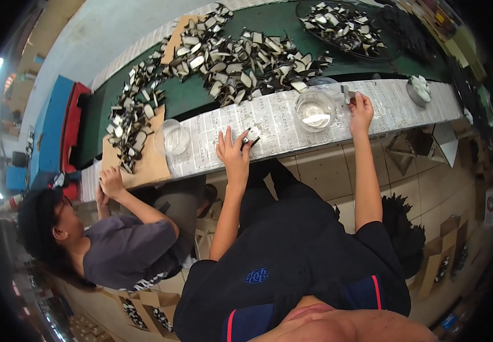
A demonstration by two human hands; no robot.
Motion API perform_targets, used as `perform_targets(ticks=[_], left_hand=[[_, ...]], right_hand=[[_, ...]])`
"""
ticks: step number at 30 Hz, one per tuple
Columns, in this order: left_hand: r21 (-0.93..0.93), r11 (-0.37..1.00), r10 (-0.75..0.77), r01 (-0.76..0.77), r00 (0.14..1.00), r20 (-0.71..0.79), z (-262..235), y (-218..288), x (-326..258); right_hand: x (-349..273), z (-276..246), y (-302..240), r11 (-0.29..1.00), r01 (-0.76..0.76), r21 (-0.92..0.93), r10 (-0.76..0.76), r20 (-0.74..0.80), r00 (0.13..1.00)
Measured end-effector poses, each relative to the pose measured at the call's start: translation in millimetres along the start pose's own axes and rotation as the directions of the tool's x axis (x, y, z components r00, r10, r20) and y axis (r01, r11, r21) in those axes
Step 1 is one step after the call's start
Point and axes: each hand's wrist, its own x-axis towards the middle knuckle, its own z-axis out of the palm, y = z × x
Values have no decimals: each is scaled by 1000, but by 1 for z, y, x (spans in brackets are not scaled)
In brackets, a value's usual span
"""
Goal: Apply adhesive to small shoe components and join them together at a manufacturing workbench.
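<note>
On the paper-covered front ledge [275, 122], my left hand [235, 155] holds a small black-and-white piece [251, 138] between thumb and fingers. My right hand [361, 115], further right, pinches a small grey, flat-ended thing [346, 93]; its kind is too small to tell. Between my hands stands a clear round tub [315, 110] with a shiny bottom, nearer the right one. Beyond the ledge, a large heap of similar black-and-white pieces [240, 65] lies on the green work surface [106, 111].
To my left a co-worker [126, 245] sits with hands by a cardboard sheet [152, 159] bearing more pieces. Near it stands another clear tub [172, 137]. At right is a small bowl of white lumps [420, 90]; a dark tray [349, 52] of pieces lies at the back.
</note>
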Motion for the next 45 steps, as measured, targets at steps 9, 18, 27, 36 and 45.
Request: perform_targets(ticks=[9,18,27,36,45], left_hand=[[-850,226,-244,475,873,423,-39,34,-43],[-776,49,-213,628,766,606,-50,60,-65],[-754,-115,-253,646,715,651,-48,67,-71],[-757,-111,-246,644,720,649,-50,70,-72],[-747,-127,-232,652,713,662,-53,68,-72]], right_hand=[[-196,41,-92,949,144,-280,-47,327,944],[-255,78,-130,578,747,-328,-223,817,532],[-261,73,-125,522,793,-314,-201,858,472],[-265,73,-120,569,755,-325,-134,870,475],[-264,74,-121,687,656,-313,-145,825,546]])
